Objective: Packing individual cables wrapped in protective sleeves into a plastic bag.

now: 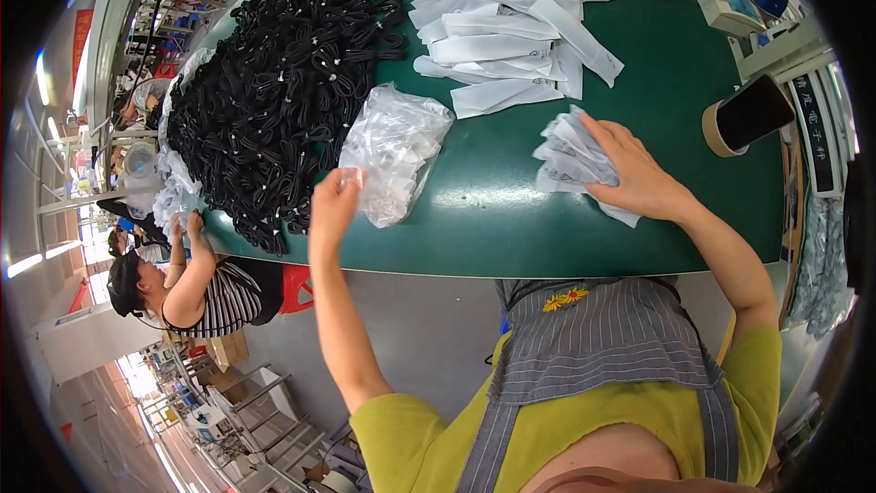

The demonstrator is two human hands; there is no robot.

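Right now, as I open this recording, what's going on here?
A person at a green table has the right hand around a bunch of white sleeves. The left hand is at the left edge of a clear plastic bag; whether it pinches the bag is hard to tell. Beyond lie a heap of black cords and more white sleeves. Another person is at the table's left side.

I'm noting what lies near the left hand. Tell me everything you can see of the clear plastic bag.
The clear plastic bag lies crumpled on the green tabletop, just right of the heap of black cords. It looks thin, glossy and see-through, creased all over and whitish in places; any contents cannot be made out. The left hand has its fingertips at the bag's left edge; whether they pinch it is hard to tell.
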